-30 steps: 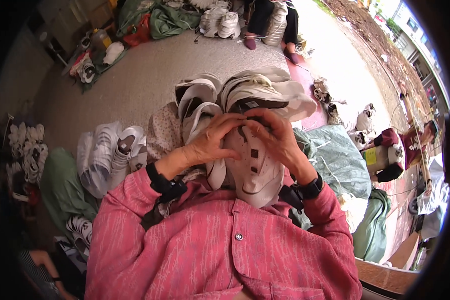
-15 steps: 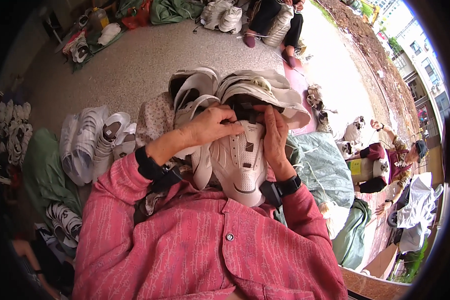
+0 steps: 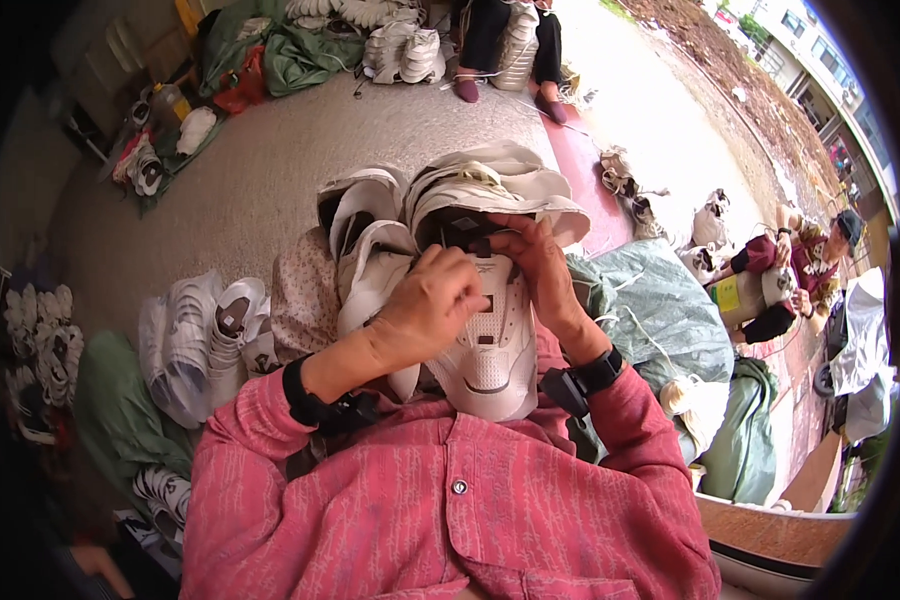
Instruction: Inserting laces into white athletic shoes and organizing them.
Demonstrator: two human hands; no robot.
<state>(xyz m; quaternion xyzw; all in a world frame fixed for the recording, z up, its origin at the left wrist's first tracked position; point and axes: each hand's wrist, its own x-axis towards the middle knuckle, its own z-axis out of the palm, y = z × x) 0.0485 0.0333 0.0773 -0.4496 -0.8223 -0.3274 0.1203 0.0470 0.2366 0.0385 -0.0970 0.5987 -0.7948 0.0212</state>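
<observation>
On my lap lies a white shoe upper [image 3: 488, 368], toe toward me, with perforated panels and small dark square openings. My right hand [image 3: 548, 278] grips the far end of it, thumb and fingers closed by its dark inner lining. Over the left side of the upper, my left hand [image 3: 428, 308] is curled with its fingers pinched together; what they hold, if anything, is hidden. Just beyond my hands sits a nested stack of white uppers [image 3: 505, 165], dark inside. More white uppers [image 3: 365, 195] stand left of that stack, partly behind my left hand.
Bundled white uppers in clear plastic [image 3: 178, 345] lie at my left, near a green sack [image 3: 120, 400]. A pale green woven sack [image 3: 660, 315] is at my right. One person [image 3: 505, 55] sits ahead with a shoe stack; another person [image 3: 810, 270] sits at the right.
My left hand has drawn back toward me and turned over, its fingers curling in. My right hand still grips the upper. The whole view has shifted slightly.
</observation>
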